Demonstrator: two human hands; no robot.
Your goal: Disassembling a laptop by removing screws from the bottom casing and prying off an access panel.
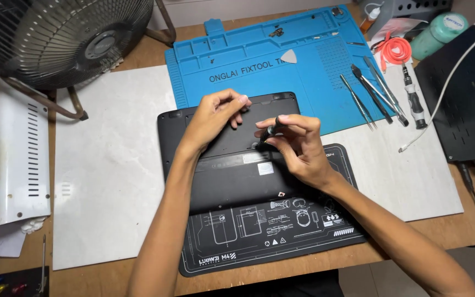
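Note:
A black laptop (215, 176) lies bottom-up across a black work mat (259, 242) and a blue silicone repair mat (259, 55). My left hand (213, 118) rests on the laptop's upper part, fingers curled, fingertips pressing the case. My right hand (298, 146) holds a small black screwdriver (270, 132) with its tip down on the laptop's middle seam. A white sticker (265, 168) sits just below the tip.
A metal fan (61, 38) stands at the top left, a white perforated box (12, 159) at the left. Tweezers and pry tools (377, 91), a driver (413, 99), an orange cable (396, 50) and a black device (465, 88) lie right. A grey pick (290, 56) rests on the blue mat.

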